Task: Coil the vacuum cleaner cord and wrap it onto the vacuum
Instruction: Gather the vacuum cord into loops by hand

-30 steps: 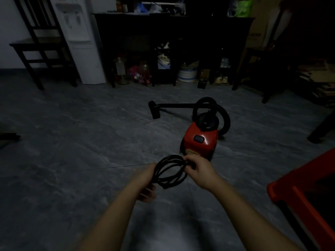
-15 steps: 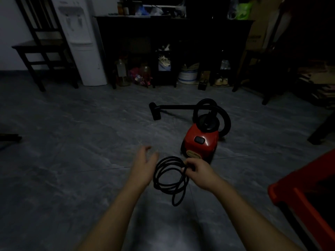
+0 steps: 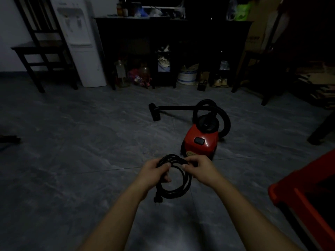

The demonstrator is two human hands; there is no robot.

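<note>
A black cord [image 3: 183,189] hangs in a round coil of several loops between my hands, its plug [image 3: 157,198] dangling at the lower left. My left hand [image 3: 154,172] grips the coil's upper left side. My right hand [image 3: 201,167] pinches the top right of the coil. Just beyond my hands, a small red vacuum cleaner [image 3: 201,140] sits on the grey floor. Its black hose [image 3: 222,116] loops over the top, and its black wand and nozzle [image 3: 155,112] lie to the left.
A red plastic crate [image 3: 308,196] stands at the right edge. A dark cabinet [image 3: 172,44] with clutter beneath lines the back wall, beside a white water dispenser [image 3: 81,46] and a dark chair [image 3: 41,51]. A dark furniture leg [image 3: 320,131] stands at the right.
My left hand let go of the coil, swung out open, and has closed on its left side again. The coil now hangs lower with the plug dangling.
</note>
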